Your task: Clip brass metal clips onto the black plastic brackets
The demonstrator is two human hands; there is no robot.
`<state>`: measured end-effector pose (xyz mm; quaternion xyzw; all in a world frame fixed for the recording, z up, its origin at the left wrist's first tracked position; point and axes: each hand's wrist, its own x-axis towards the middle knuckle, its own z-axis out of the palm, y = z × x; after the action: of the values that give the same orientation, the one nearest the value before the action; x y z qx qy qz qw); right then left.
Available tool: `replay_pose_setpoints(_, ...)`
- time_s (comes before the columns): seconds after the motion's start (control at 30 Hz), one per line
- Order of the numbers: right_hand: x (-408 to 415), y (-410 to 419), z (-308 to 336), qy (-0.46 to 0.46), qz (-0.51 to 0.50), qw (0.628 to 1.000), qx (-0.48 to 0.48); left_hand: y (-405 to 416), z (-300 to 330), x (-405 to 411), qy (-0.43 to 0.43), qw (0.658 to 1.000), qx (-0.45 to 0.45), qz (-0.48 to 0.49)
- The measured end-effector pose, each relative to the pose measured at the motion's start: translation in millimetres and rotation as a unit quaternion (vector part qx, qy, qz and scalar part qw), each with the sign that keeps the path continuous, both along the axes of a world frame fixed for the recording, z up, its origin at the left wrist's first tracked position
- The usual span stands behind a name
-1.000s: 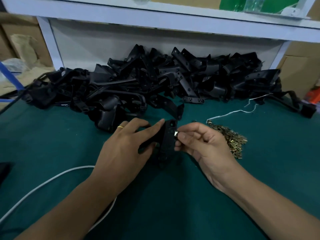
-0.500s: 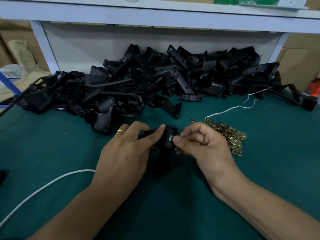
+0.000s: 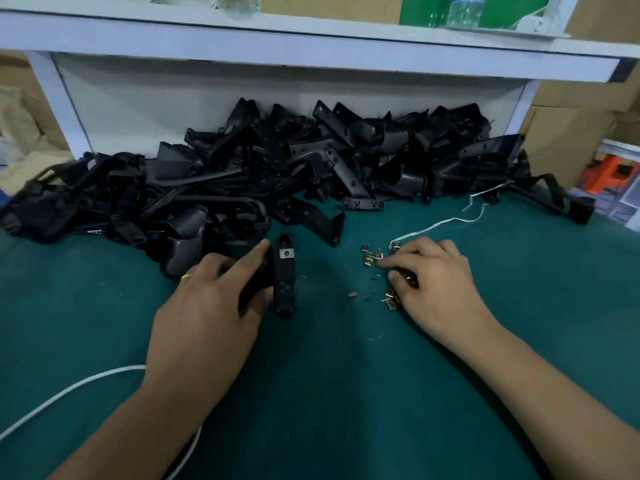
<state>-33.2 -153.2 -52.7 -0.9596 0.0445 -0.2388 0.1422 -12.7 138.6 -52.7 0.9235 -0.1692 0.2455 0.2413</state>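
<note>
Head view. A green mat (image 3: 346, 393) is seen covering the bench, with small bits of debris scattered near its centre. A white shelf (image 3: 311, 46) is fixed across the far side; bottles and green packaging stand on it at far right. Cardboard boxes (image 3: 571, 116) are stacked beyond the right end of the bench.

A large heap of black plastic brackets (image 3: 294, 174) is piled along the far edge under the shelf, spreading from far left to far right. One bracket (image 3: 284, 275) is held upright on the mat by the left hand (image 3: 204, 313), the forefinger laid against its upper end; a brass clip (image 3: 286, 253) is seated near its top. The right hand (image 3: 433, 282) is laid palm-down over the loose brass clips (image 3: 372, 256), fingers curled narrowly among them; whether a clip is pinched cannot be told.

A white cable (image 3: 69, 389) is trailed along the near left, passing under the left forearm. A white string (image 3: 446, 223) is lying right of centre, far of the clips. The near mat between the forearms and at right is left free.
</note>
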Motion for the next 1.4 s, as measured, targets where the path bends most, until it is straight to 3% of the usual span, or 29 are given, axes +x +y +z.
replay_pose_setpoints(0.13, 3.1, 5.0, 0.7, -0.018, -0.011, 1.000, -0.013, -1.1, -0.8, -1.3, -0.001, 1.000, 0.012, -0.010)
replay_pose_setpoints(0.37, 6.0, 24.1, 0.9, 0.031, 0.054, 0.997, -0.053, -2.3, -2.0, -3.7, -0.009, 0.999, 0.035, -0.014)
replay_pose_setpoints(0.73, -3.3, 26.0, 10.5, 0.065, 0.125, 0.989, 0.049, -3.0, -0.6, -3.8, -0.001, 1.000, 0.029, -0.011)
replay_pose_setpoints(1.07, -11.4, 40.5, 9.6, 0.032, 0.187, 0.972, 0.139, -3.1, -2.5, -1.8, -0.003, 1.000, 0.022, -0.015)
replay_pose_setpoints(1.4, -9.1, 42.1, 5.0, -0.002, 0.193, 0.921, 0.339, -2.8, 1.2, -3.4, 0.016, 0.999, 0.023, -0.024)
